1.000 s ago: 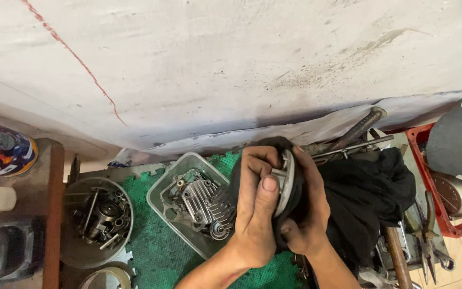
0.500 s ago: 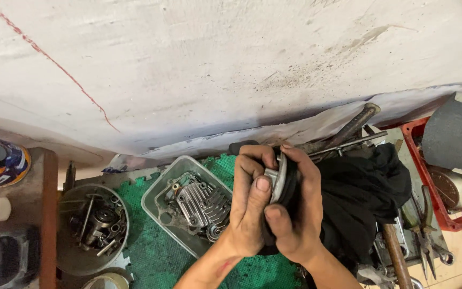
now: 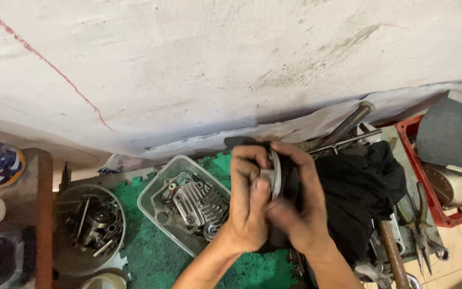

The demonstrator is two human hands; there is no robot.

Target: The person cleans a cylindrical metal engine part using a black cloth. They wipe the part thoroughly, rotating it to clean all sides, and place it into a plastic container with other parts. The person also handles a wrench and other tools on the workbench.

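Both hands, left hand [image 3: 248, 206] and right hand [image 3: 300, 211], grip a round metal part [image 3: 274, 175] in black cloth [image 3: 359, 187]; clear tub [image 3: 159, 184] holds finned cylinder head [image 3: 198, 203]; round tin [image 3: 62, 251] holds small parts.

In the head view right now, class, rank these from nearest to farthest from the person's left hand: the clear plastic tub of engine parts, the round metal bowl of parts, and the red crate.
1. Clear plastic tub, just left of the left hand.
2. Round metal bowl, farther left, on the green mat's edge.
3. Red crate, far right, past the right hand and black cloth.
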